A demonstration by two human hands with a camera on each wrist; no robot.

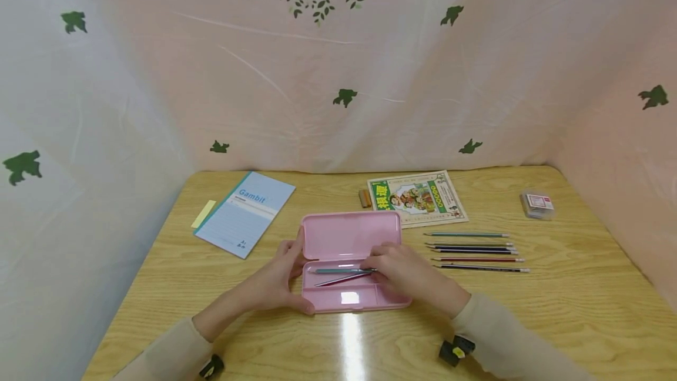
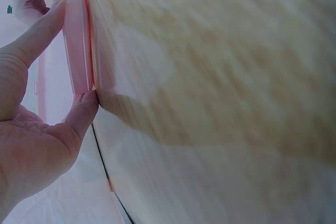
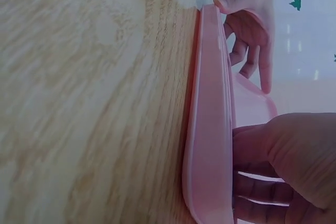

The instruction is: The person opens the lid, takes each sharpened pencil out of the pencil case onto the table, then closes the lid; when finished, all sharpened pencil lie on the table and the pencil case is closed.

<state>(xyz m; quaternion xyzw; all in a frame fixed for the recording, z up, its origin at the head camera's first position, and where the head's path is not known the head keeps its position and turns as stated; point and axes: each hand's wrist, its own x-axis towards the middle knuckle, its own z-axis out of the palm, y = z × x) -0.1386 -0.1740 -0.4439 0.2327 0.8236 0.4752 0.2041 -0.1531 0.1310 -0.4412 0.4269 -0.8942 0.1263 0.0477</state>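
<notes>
A pink pencil case (image 1: pixel 349 234) lies open on the wooden table (image 1: pixel 555 304), its lid (image 1: pixel 350 233) laid back. My left hand (image 1: pixel 293 275) grips the case's left end, thumb at the front corner and fingers by the hinge. My right hand (image 1: pixel 383 263) is curled over the right half of the tray, fingertips on the end of a green pencil (image 1: pixel 341 270) lying in it beside a purple pencil (image 1: pixel 338 280). The left wrist view shows my left hand (image 2: pixel 68 56) against the case edge (image 2: pixel 84 24). In the right wrist view my right hand (image 3: pixel 247 171) reaches into the case (image 3: pixel 210 129).
Several loose pencils (image 1: pixel 476 250) lie in a row right of the case. Behind it are a green booklet (image 1: pixel 418 197) and a brown eraser (image 1: pixel 364 197). A blue notebook (image 1: pixel 245 213) and a yellow note (image 1: pixel 203 213) lie at the left, a small clear box (image 1: pixel 536 204) at the far right.
</notes>
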